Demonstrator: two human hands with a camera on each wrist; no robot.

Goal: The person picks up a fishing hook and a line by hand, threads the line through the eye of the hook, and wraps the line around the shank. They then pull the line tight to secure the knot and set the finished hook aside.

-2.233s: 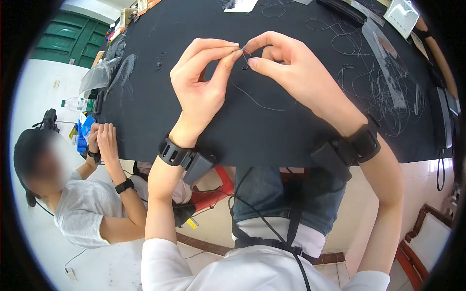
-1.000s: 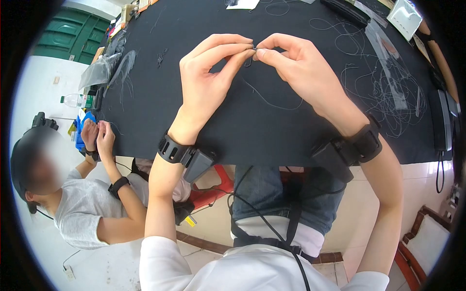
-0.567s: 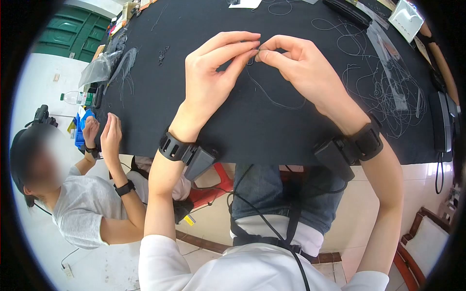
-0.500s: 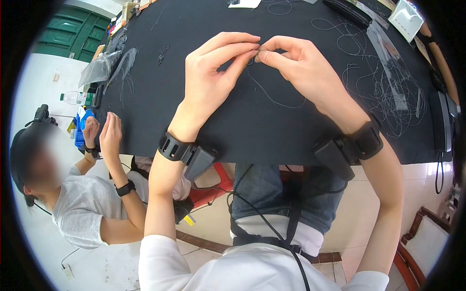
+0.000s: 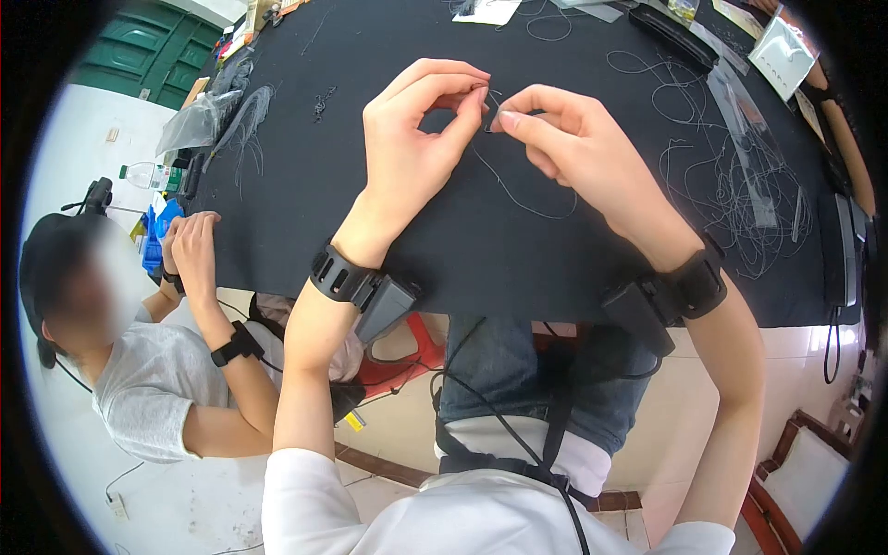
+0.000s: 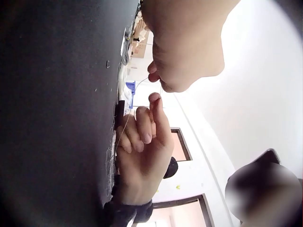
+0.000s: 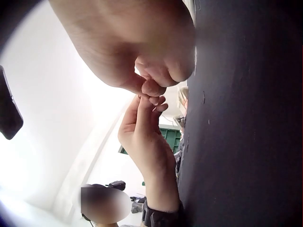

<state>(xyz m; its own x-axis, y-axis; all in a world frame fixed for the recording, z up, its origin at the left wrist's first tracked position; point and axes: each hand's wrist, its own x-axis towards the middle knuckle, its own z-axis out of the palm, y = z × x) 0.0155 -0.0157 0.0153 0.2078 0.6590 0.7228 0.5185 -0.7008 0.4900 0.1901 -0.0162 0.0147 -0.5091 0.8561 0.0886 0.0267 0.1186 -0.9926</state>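
In the head view my left hand [image 5: 412,148] pinches a thin dark line between thumb and index fingertips. Just to its right, my right hand [image 5: 587,153] has thumb and index finger brought together on the same fine line, with a small gap between the two hands. A short stretch of line [image 6: 160,89] spans that gap in the left wrist view. Below the fingertips, a loose length of line [image 5: 518,202] curves over the black cloth. Something small and dark, perhaps a hook, hangs beside the right fingertips; its shape is unclear.
Tangled line [image 5: 731,208] and clear plastic strips [image 5: 760,190] lie at the right. A black case [image 5: 673,35] sits at the back right. Plastic bags [image 5: 196,125] and a bottle [image 5: 143,176] are at the left, near a seated person [image 5: 166,388]. A small dark tangle [image 5: 322,104] rests on the cloth.
The hands have moved slightly apart, the right one lower and to the right. The table appears slightly lower in view. At the left, the other person's hands have come together.
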